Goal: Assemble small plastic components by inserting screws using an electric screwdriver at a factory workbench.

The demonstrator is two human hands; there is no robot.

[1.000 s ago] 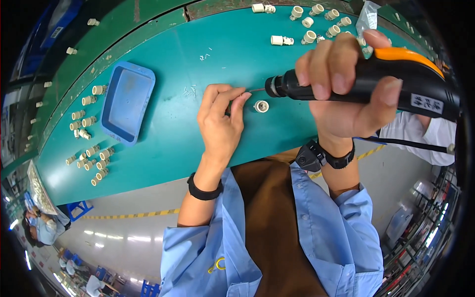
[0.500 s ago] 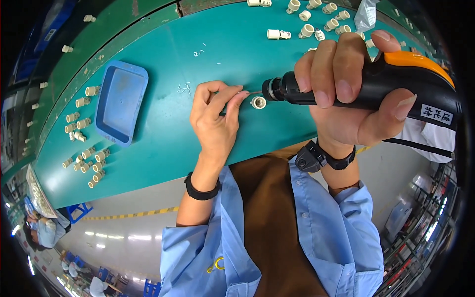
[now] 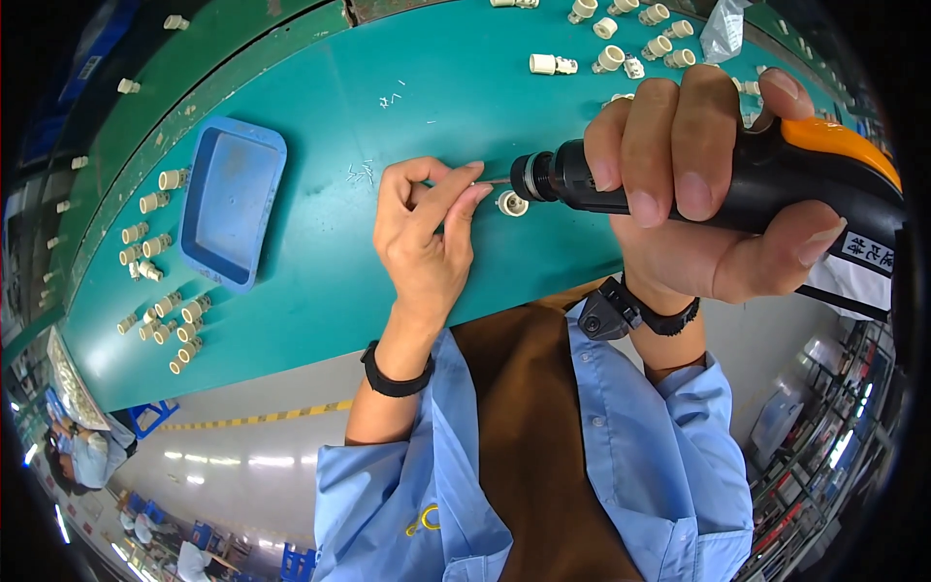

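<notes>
My right hand is wrapped round a black electric screwdriver with an orange part on its body, held sideways with its thin bit pointing left. At the tip of that bit, my left hand pinches a small screw between thumb and forefinger; the fingertips hide most of it. Just under the screwdriver's nose stands a cream lamp-holder-like socket, its open round end facing up, touched by neither hand. Thin silver screws lie loose left of my left hand, with a few more farther off.
A blue plastic tray lies on the green table at the left. Several cream sockets stand beside it, and more sockets are at the far right near a clear plastic bag. Other people are in the background.
The screwdriver has shifted slightly, its body a little to the right, with the bit still at my left fingertips. The view has moved a little. Both hands keep their grip.
</notes>
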